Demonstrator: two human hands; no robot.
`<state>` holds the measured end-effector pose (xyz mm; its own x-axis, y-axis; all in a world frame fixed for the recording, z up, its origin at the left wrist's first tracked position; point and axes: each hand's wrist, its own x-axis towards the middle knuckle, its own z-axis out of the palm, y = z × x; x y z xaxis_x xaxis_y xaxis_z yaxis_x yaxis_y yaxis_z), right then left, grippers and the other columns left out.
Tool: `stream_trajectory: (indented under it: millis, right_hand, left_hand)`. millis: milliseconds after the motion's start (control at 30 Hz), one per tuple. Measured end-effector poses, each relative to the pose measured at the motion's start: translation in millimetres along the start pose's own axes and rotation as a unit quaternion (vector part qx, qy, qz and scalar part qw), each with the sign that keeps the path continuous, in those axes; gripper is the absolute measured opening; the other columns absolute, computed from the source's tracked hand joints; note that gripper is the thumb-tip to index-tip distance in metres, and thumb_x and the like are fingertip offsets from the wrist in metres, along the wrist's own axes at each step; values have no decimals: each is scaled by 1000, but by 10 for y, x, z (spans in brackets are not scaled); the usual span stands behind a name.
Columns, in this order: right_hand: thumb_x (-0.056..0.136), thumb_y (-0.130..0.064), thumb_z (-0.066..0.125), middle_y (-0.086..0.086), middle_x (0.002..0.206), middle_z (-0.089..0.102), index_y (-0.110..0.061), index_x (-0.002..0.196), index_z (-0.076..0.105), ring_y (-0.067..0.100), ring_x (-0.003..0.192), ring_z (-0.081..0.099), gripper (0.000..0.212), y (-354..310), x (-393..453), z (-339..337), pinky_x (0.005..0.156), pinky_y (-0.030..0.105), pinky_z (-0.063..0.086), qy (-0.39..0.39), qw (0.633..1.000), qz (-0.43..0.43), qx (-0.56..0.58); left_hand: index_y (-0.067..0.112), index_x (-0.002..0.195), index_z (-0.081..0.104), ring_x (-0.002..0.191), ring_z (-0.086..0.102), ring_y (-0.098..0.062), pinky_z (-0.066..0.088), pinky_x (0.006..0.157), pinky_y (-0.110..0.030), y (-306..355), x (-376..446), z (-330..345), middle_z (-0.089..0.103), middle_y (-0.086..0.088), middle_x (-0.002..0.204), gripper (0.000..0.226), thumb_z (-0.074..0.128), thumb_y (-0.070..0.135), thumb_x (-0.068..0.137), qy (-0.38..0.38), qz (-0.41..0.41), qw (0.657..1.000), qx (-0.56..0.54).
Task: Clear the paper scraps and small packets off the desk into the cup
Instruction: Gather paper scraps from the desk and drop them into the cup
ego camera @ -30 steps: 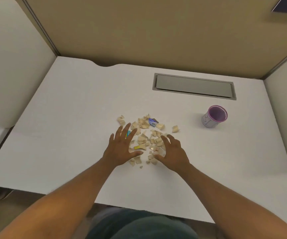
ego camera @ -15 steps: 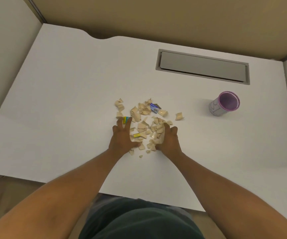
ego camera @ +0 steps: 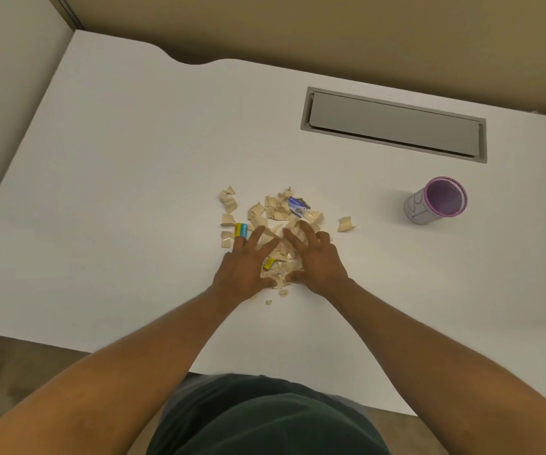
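The scraps and packets are heaped mid-desk. The left hand and right hand are laid flat on them, fingers spread, nothing gripped, apparently for raking together. The cup stands well apart at 2 o'clock.

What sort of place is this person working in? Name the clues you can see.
Probably an office cubicle or study carrel: a white desk enclosed by tan partition panels, with a grey cable hatch set into the desktop and a purple mesh cup standing on it.
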<state>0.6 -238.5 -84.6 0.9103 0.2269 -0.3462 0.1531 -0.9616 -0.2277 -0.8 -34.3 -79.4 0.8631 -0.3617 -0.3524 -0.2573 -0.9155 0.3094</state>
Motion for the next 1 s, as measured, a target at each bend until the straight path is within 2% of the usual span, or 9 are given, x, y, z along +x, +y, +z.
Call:
stream_trajectory:
  millis: [100, 200, 267, 400, 567, 633, 767, 900, 1000]
  right_hand:
    - [78, -35, 82, 10, 158, 32, -28, 148, 43, 36, 125, 42, 80, -67, 54, 20, 91, 44, 53, 2, 1000, -16, 17]
    - [85, -12, 72, 11, 145, 45, -19, 129, 61, 34, 118, 47, 46, -98, 53, 24, 73, 43, 57, 30, 998, -28, 43]
    - [86, -1, 64, 11, 140, 48, -15, 119, 66, 33, 114, 49, 36, -107, 55, 22, 69, 41, 56, 33, 998, -30, 36]
    - [83, 4, 61, 9, 129, 57, -11, 104, 71, 32, 102, 56, 28, -65, 98, 60, 69, 37, 53, 37, 998, -33, 43]
    - [77, -3, 66, 1, 87, 65, -15, 81, 76, 19, 77, 61, 16, -38, 155, 65, 64, 28, 45, 61, 976, 49, 203]
    - [84, -7, 66, -5, 85, 69, -16, 82, 75, 10, 77, 61, 13, -45, 117, -10, 68, 27, 49, 85, 949, 89, 289]
    - [83, -14, 77, -10, 90, 74, -17, 98, 80, -1, 78, 64, 15, -41, 34, -184, 69, 7, 44, 95, 877, 176, 437]
    - [75, -21, 87, -3, 91, 79, -20, 96, 81, 13, 79, 71, 22, 58, 11, -219, 70, 26, 51, 58, 746, 273, 605]
    - [74, -17, 88, 6, 94, 80, -16, 96, 81, 24, 83, 74, 23, 177, -99, -335, 77, 37, 58, 50, 689, 256, 676]
  left_hand:
    - [36, 153, 38, 131, 41, -33, 59, 81, -43, 118, 86, -18, 28, -2, 163, 78, 77, 44, 86, -7, 5, 1000, 12]
    - [25, 142, 57, 131, 42, -31, 55, 86, -41, 170, 142, -14, 40, -4, 155, 50, 71, 30, 94, -10, -10, 1000, -26]
    - [20, 132, 67, 127, 45, -30, 54, 88, -39, 164, 168, -17, 49, -6, 148, 34, 66, 22, 97, 2, -9, 999, -44]
    - [16, 125, 71, 120, 52, -30, 51, 90, -37, 146, 189, -54, 63, -7, 130, 30, 62, 12, 96, 25, -14, 996, -81]
    - [15, 120, 72, 115, 62, -26, 50, 93, -33, 134, 146, -106, 72, -5, 120, 29, 65, 9, 92, 101, -86, 976, -173]
    - [14, 118, 73, 114, 65, -26, 46, 90, -27, 141, 137, -140, 74, -6, 119, 27, 66, 8, 93, 114, -99, 967, -206]
    - [15, 116, 76, 108, 68, -22, 41, 83, -19, 209, 155, -229, 76, -3, 115, 24, 69, 10, 93, 146, -141, 939, -276]
    - [18, 110, 78, 92, 72, -19, 58, 81, -33, 322, 225, -255, 78, 0, 103, 22, 78, 16, 88, 166, -188, 889, -384]
    - [15, 107, 78, 88, 75, -21, 65, 78, -44, 506, 288, -308, 78, -1, 99, 23, 82, 16, 85, 167, -212, 843, -466]
